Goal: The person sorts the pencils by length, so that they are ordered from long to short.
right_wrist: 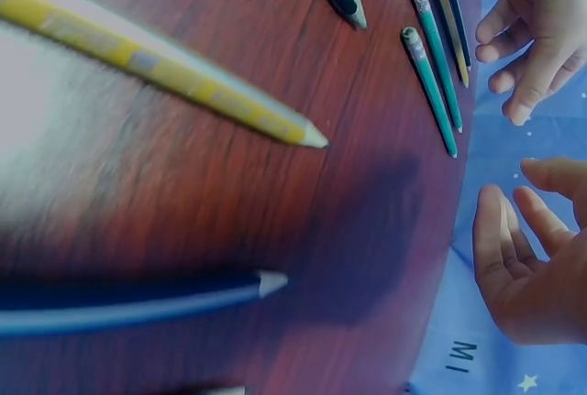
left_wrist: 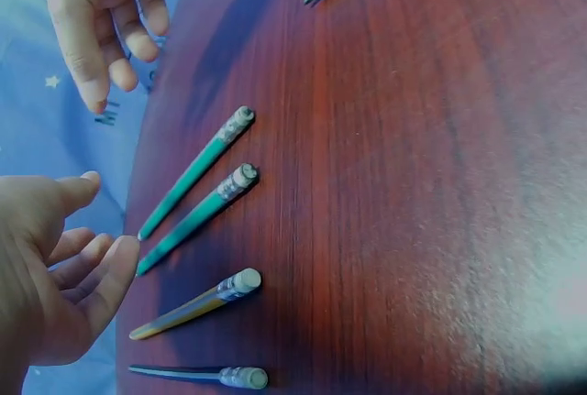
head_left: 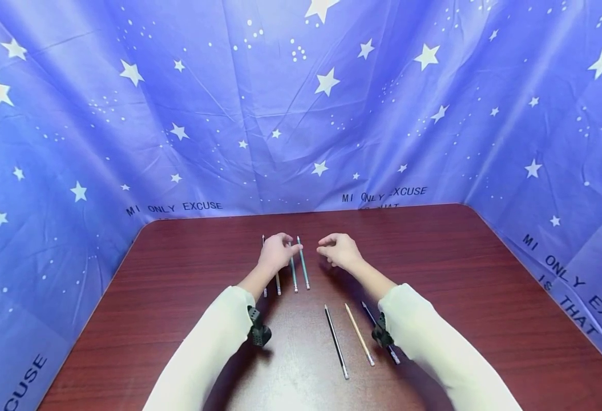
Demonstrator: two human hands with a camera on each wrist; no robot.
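My left hand (head_left: 278, 251) hovers over a row of pencils at the table's middle, fingers loosely bent and nothing gripped. Closest to its fingertips are two teal pencils, the outer one (head_left: 303, 267) and the inner one (head_left: 294, 278). A yellow pencil (left_wrist: 188, 310) and a dark pencil (left_wrist: 188, 374) lie beside them, partly covered by that hand in the head view. All point away, eraser ends nearer me. Across a small gap, my right hand (head_left: 343, 251) is held above the table, thumb and fingers apart with nothing between them.
Nearer me on the right lie a black pencil (head_left: 336, 342), another yellow pencil (head_left: 359, 335) and a dark blue pencil (right_wrist: 138, 308), the last partly under the right wrist's camera. Blue starry cloth (head_left: 259, 114) surrounds the far and side edges of the reddish-brown table (head_left: 188, 262).
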